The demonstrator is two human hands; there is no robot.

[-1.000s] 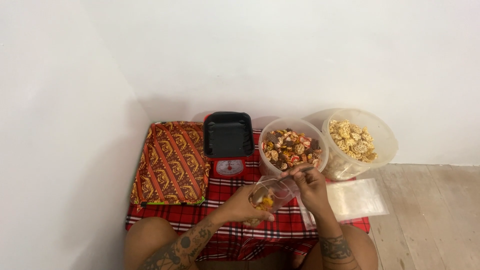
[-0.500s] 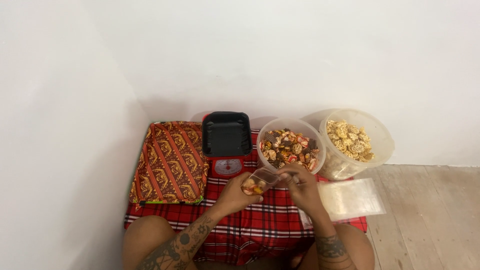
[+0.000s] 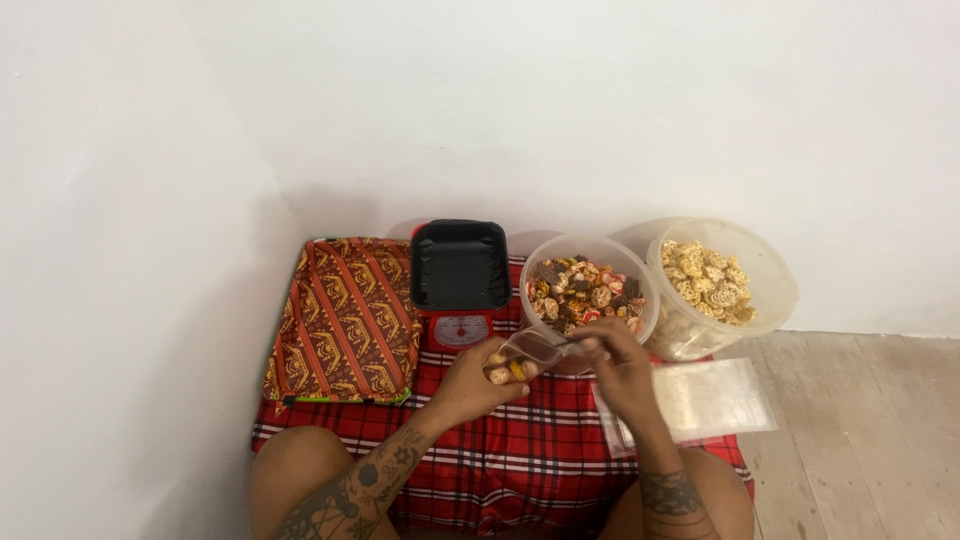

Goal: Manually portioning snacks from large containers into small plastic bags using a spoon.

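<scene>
Head view, centre of frame, over a red tartan cloth [image 3: 520, 450]: a small clear plastic bag [image 3: 528, 350] partly filled with mixed snacks is gripped by the left hand [image 3: 470, 385] underneath, while the right hand [image 3: 615, 365] pinches its mouth. It looks light, floppy and slippery, with brittle contents; best held at the rim.

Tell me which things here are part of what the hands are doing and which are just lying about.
In use:
left hand
right hand
small clear bag with a few snacks in it
tub of mixed snacks

Lying about:
tub of pale snacks
red scale with black tray
patterned tray
stack of clear bags
</scene>
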